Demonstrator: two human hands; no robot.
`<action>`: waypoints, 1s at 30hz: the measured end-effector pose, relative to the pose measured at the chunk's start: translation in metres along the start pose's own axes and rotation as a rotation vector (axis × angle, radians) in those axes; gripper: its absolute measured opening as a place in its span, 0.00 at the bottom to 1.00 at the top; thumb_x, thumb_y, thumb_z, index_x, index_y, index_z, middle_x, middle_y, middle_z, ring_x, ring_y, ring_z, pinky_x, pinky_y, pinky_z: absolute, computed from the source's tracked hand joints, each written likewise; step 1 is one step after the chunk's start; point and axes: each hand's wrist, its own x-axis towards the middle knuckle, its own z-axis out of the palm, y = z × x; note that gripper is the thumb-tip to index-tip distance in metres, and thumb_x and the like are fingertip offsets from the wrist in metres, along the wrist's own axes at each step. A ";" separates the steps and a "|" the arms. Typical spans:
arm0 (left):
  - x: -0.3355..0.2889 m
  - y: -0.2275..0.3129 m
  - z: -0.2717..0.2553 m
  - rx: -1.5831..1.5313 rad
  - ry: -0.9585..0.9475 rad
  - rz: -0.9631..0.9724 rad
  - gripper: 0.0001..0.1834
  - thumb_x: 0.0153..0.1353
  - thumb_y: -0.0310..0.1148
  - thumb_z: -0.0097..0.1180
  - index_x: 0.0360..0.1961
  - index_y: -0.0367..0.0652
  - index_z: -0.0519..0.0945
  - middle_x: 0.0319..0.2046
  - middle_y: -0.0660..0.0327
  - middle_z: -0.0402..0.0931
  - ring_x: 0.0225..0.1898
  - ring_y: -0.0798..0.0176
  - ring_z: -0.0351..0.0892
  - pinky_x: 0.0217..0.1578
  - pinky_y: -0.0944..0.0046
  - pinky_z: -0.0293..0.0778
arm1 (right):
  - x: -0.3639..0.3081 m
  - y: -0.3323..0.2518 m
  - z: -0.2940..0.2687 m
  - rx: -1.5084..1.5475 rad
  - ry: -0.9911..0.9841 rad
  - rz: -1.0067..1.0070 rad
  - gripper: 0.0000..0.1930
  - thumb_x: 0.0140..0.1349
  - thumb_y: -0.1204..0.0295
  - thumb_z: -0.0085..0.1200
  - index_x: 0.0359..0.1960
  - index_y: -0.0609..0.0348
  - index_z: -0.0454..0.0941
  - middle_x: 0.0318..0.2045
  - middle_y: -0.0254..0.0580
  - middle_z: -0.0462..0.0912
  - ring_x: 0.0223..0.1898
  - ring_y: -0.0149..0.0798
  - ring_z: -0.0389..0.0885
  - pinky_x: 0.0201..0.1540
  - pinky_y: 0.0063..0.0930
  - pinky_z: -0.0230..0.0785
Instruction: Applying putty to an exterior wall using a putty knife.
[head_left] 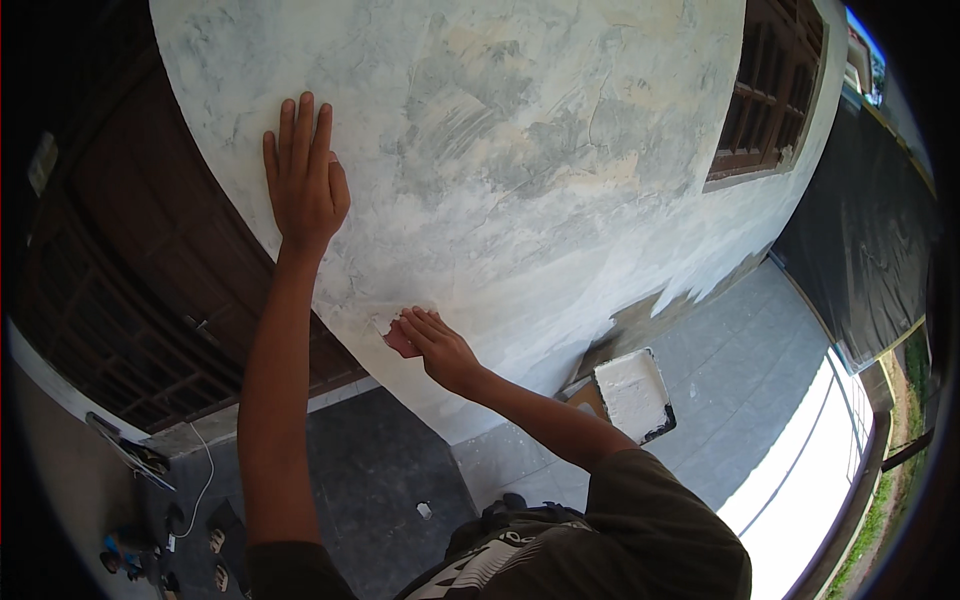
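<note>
My left hand point(304, 190) lies flat against the white and grey patchy wall point(480, 190), fingers stretched upward and thumb held out at the side. Lower on the same wall, my right hand point(444, 350) presses a small reddish flat piece point(401, 341) to the surface. It looks like a piece of sandpaper, though the fingers cover part of it. Smeared white filler and bare grey patches show across the wall around both hands.
A tray of white paste point(634, 392) with dark edges stands on the tiled floor to the right. A brown door point(170, 260) is at left, and a wooden window point(768, 95) at upper right. A white cable point(208, 480) and sandals point(217, 541) lie lower left.
</note>
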 end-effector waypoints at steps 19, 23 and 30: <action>-0.027 -0.007 -0.010 -0.068 -0.048 0.057 0.28 0.65 0.30 0.46 0.68 0.39 0.70 0.72 0.55 0.63 0.75 0.53 0.56 0.71 0.45 0.54 | 0.143 0.016 -0.190 -0.029 0.843 0.068 0.13 0.65 0.82 0.55 0.50 0.62 0.83 0.42 0.51 0.88 0.43 0.41 0.88 0.47 0.31 0.78; -0.042 -0.003 -0.016 -0.077 -0.094 0.089 0.29 0.64 0.31 0.47 0.68 0.38 0.70 0.72 0.56 0.63 0.75 0.54 0.57 0.71 0.48 0.55 | 0.178 0.024 -0.183 -0.365 0.800 -0.123 0.21 0.59 0.86 0.54 0.54 0.58 0.81 0.50 0.49 0.85 0.48 0.49 0.86 0.49 0.31 0.79; -0.052 -0.002 -0.019 -0.159 -0.135 0.098 0.30 0.64 0.29 0.47 0.69 0.37 0.67 0.73 0.55 0.61 0.75 0.51 0.56 0.70 0.46 0.55 | 0.100 -0.011 -0.061 -0.265 0.539 -0.084 0.30 0.49 0.89 0.56 0.58 0.60 0.77 0.56 0.53 0.80 0.59 0.54 0.78 0.60 0.44 0.74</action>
